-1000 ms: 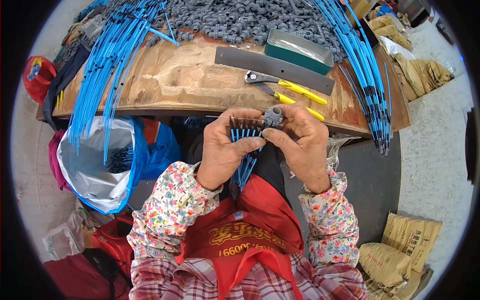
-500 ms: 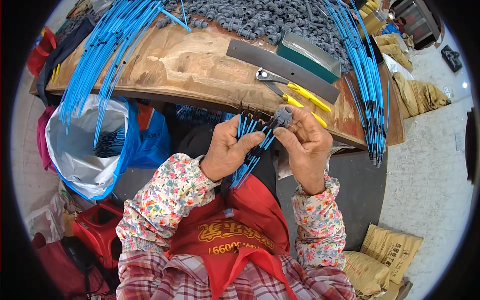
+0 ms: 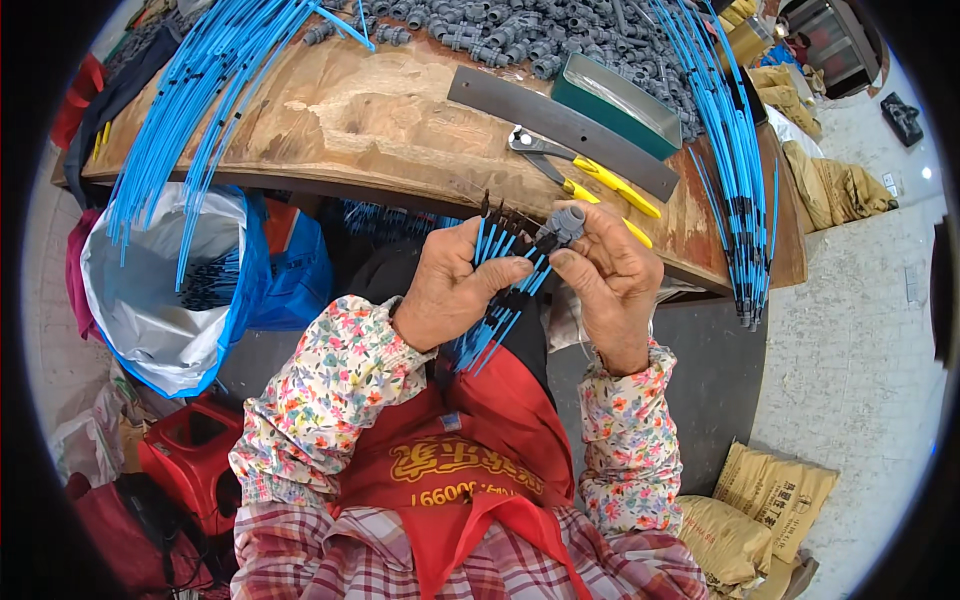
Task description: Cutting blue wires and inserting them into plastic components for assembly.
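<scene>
My left hand [image 3: 452,280] is closed round a bunch of thin blue tubes with black ends [image 3: 500,300], thumb laid across them. The tubes slant from upper right down toward my lap, their dark tips sticking up above my fingers. In my right hand [image 3: 612,280], a grey plastic fitting [image 3: 566,225] is pinched between thumb and fingers. One tube's black end meets the fitting's left side; whether it sits inside I cannot tell. Just beyond my right hand, yellow-handled pliers [image 3: 590,180] lie at the edge of the wooden table [image 3: 350,120].
A heap of grey fittings [image 3: 500,30] covers the table's back. Near it are a green tray [image 3: 620,110] and a flat metal bar [image 3: 560,130]. Blue tube bundles hang over the table at left [image 3: 190,120] and right [image 3: 735,180]. A lined blue bag [image 3: 150,300] stands left.
My hands keep nearly the same pose, with the fitting still against the tube's black end. The whole view has shifted slightly.
</scene>
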The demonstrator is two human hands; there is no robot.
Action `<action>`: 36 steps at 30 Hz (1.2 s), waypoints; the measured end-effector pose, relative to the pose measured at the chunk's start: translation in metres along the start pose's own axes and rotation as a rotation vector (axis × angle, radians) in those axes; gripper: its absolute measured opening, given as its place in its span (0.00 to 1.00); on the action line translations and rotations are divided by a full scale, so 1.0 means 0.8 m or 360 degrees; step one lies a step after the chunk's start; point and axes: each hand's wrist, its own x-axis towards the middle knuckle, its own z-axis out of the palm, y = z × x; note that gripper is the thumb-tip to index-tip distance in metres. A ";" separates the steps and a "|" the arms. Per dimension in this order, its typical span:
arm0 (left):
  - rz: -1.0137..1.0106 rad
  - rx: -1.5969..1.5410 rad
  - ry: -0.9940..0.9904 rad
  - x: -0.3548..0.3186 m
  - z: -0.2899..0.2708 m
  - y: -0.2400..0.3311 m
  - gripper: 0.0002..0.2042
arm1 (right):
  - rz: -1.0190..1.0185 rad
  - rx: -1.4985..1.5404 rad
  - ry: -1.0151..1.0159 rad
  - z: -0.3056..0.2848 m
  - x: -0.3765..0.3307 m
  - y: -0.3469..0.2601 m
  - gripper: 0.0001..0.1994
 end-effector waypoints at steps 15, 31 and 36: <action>0.0285 0.0296 0.0032 -0.001 0.009 0.005 0.11 | -0.0013 0.0431 0.0111 0.008 -0.007 0.008 0.18; 0.0304 0.0333 0.0123 0.001 0.015 0.002 0.13 | -0.0082 0.0112 0.0149 0.012 -0.011 -0.003 0.18; 0.0275 0.0446 0.0144 -0.003 0.016 0.011 0.13 | -0.0108 -0.0339 0.0178 0.017 -0.011 -0.015 0.18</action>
